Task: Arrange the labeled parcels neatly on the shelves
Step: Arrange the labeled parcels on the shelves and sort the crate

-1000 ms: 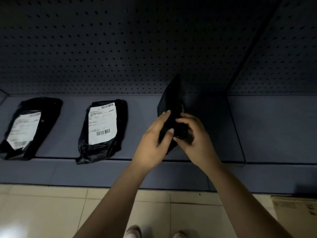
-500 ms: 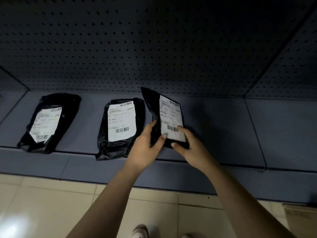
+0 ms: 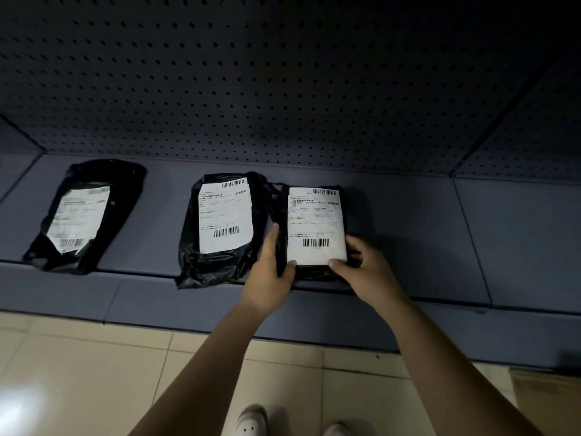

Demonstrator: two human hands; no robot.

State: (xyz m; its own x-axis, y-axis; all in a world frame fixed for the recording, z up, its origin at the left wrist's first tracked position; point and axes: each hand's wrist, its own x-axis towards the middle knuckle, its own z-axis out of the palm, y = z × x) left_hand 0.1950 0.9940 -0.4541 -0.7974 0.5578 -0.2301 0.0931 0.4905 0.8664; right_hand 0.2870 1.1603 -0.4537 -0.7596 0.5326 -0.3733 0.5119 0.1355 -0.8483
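Three black plastic parcels with white labels lie label-up in a row on the low blue shelf [image 3: 424,234]. The left parcel [image 3: 83,215] lies apart and slanted. The middle parcel [image 3: 224,221] and the right parcel [image 3: 316,228] nearly touch. My left hand [image 3: 272,269] holds the right parcel's lower left edge, thumb on the label. Its lower right corner is held the same way by my right hand [image 3: 366,272], thumb on the label's bottom edge.
A dark perforated back panel [image 3: 283,89] rises behind the shelf. A seam divides the shelf from another section [image 3: 528,247] at the right. Pale floor tiles [image 3: 78,372] lie below, with my shoes [image 3: 251,423] and a cardboard box corner [image 3: 547,401] at the lower right.
The parcel was on edge with its black back showing, then turned label-up and tilted. Now it lies flat on the shelf beside the middle parcel, both hands still on it.
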